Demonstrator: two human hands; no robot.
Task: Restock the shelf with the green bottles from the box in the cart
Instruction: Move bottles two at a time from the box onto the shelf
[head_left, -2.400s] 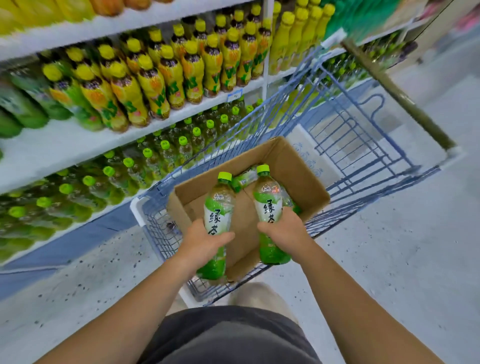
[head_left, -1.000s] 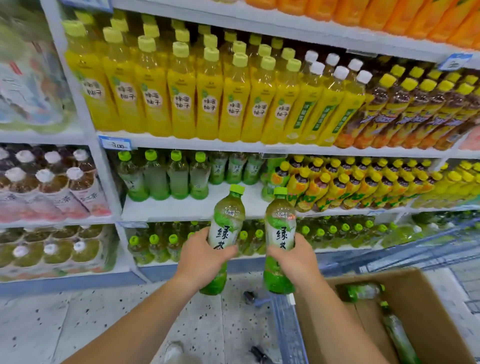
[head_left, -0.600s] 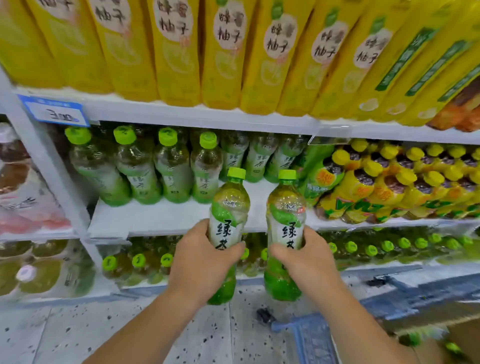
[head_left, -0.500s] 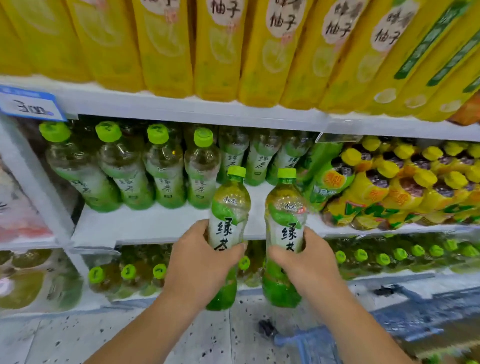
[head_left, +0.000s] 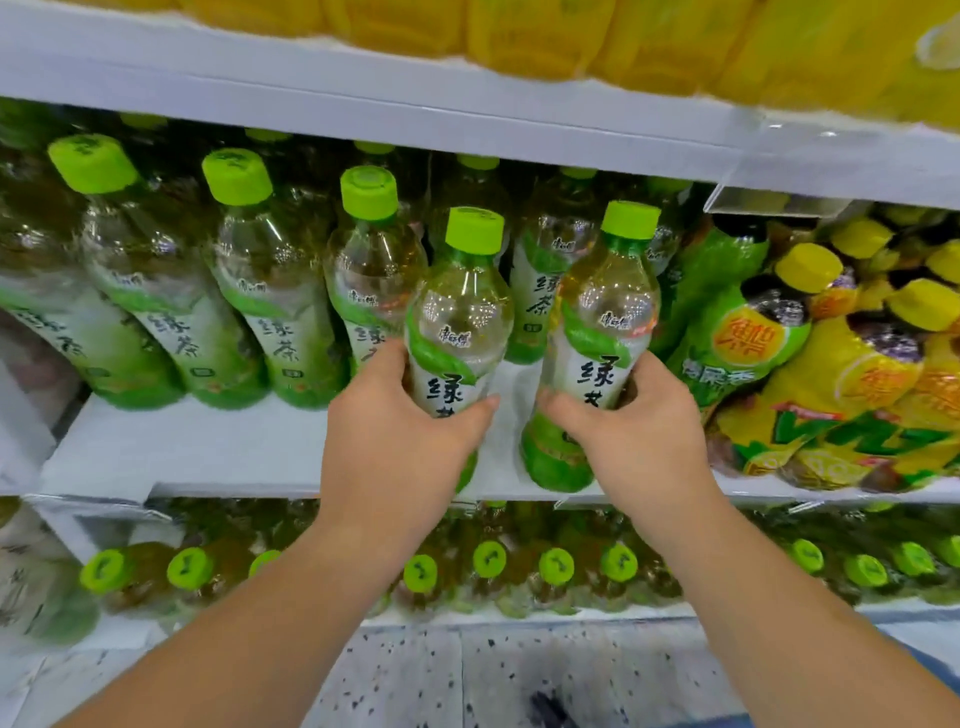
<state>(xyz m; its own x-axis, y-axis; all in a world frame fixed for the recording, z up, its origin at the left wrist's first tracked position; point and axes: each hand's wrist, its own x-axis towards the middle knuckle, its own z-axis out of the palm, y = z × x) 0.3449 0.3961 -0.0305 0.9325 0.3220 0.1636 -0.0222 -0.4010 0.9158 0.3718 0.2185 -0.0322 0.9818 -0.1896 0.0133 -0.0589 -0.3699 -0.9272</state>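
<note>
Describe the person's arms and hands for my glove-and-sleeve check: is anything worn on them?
Nothing is worn. The left hand and right hand are bare, with no gloves, rings, watch or wristband visible. Both forearms are uncovered to the picture's bottom edge; no sleeve shows.

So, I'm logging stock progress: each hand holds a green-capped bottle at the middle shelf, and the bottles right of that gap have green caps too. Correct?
Not quite. The left hand and right hand do each hold a green-capped bottle at the middle shelf, but the head view shows the bottles to the right have yellow caps, not green.
</note>
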